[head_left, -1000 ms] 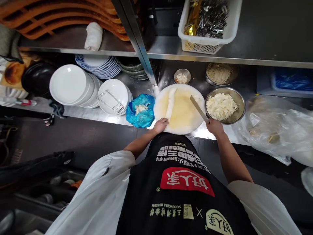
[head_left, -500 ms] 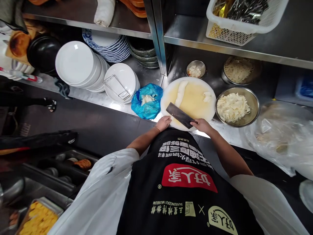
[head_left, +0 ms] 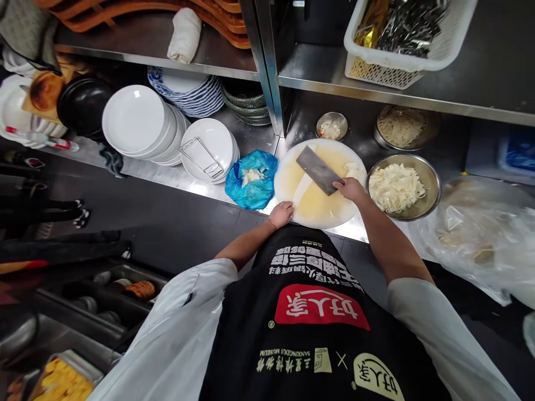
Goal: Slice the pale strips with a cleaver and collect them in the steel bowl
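Observation:
My right hand (head_left: 350,189) grips the handle end of a wide cleaver (head_left: 318,169), its blade lying over a round white cutting board (head_left: 330,214) with a yellowish middle. Beneath the blade runs a long pale strip (head_left: 301,189), partly hidden by it. At the strip's near end, by the board's left front edge, my left hand (head_left: 281,214) has its fingers closed; what they hold, if anything, is too small to make out. Some pale pieces (head_left: 351,168) rest at the board's right side. A metal bowl of pale slices (head_left: 397,188) stands just right of the board.
Left of the board sits a blue plastic bag (head_left: 251,192), then stacked white plates (head_left: 207,146) with a wire rack on top. Small bowls stand behind. A steel shelf edge (head_left: 376,92) runs above the counter, and a clear plastic bag (head_left: 480,239) lies at the right.
My right hand and the cleaver have moved up and to the right, farther onto the board and across the strip. My left hand stays at the board's front edge. The whole view has shifted slightly.

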`<state>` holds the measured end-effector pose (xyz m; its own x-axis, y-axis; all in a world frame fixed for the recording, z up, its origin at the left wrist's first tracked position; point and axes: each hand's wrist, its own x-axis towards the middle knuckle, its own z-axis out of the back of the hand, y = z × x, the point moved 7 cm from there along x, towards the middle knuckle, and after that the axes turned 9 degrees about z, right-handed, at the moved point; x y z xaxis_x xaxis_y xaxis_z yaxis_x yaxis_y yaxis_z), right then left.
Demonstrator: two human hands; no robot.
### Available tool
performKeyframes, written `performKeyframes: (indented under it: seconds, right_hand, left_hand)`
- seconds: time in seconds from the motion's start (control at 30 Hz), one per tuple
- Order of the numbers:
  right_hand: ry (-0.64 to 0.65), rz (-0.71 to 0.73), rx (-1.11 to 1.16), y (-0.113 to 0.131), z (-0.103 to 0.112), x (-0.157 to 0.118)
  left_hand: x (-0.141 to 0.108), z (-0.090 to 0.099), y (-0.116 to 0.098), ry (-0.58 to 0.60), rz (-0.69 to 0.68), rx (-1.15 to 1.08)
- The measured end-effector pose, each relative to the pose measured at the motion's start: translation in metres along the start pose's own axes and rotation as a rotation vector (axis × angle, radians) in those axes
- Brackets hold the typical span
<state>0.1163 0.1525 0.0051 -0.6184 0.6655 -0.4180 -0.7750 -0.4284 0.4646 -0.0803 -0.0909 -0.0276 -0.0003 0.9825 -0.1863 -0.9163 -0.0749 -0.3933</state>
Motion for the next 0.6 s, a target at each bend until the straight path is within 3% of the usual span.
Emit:
performKeyframes:
  seconds: [0.17,0.27,0.4,0.6]
  right_hand:
    - [-0.079,-0.067,0.073,0.003,0.009,-0.014]
    - [-0.086,-0.082,0.103,-0.004,0.007,-0.037]
    - [-0.047,-0.085,0.073,-0.016,-0.005,-0.065]
    - [0.092,0.04,0.034,0.0,-0.042,-0.078]
  left_hand:
    - [0.025,0.015,-0.011,0.057,-0.08,0.096]
    - [0.043,0.016,-0.018,0.092,-0.169,0.139]
    - [0.059,0.015,-0.016,0.13,-0.15,0.181]
    - [0.033,0.015,-0.004,0.231,-0.206,0.05]
